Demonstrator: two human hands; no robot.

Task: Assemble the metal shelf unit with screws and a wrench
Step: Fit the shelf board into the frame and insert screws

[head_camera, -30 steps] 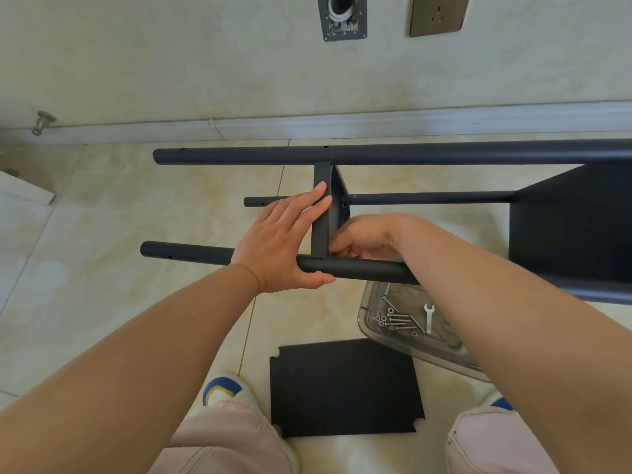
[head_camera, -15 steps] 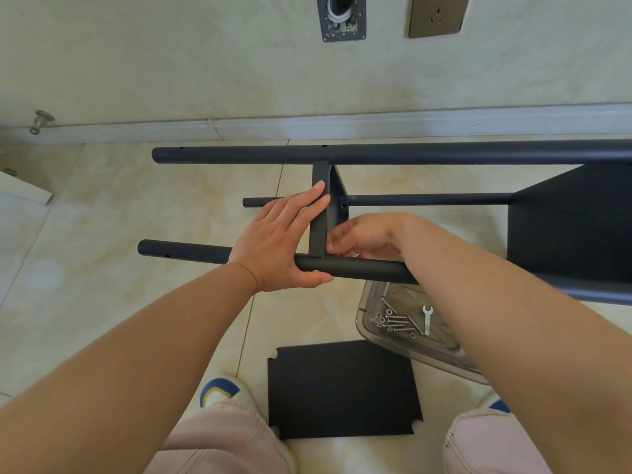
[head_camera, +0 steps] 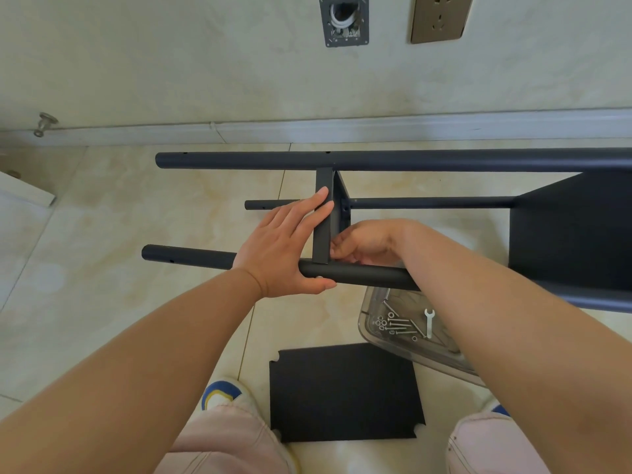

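Nothing has really moved over the last second: left hand (head_camera: pixel 284 244) stays flat, fingers straight against the shelf panel (head_camera: pixel 323 217), thumb under the near post (head_camera: pixel 359 275). Right hand (head_camera: pixel 362 242) is curled at the panel/post joint, probably hand-starting a screw; contents hidden. Joint likely still loose. Frame matte black, on its side. Wrench (head_camera: pixel 428 323) lies untouched in the tray (head_camera: pixel 367 313) below the right wrist.

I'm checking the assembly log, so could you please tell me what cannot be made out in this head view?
- What the right hand does at the joint: its curled fingertips are tucked behind the upright shelf panel and near pole; any screw there is hidden.
- The shelf unit's right end: cut off by the picture's edge.
- The screws in the clear tray: too small to count, partly under the right forearm.
- The left hand lies flat, fingers straight, on the panel; its palm side is hidden.
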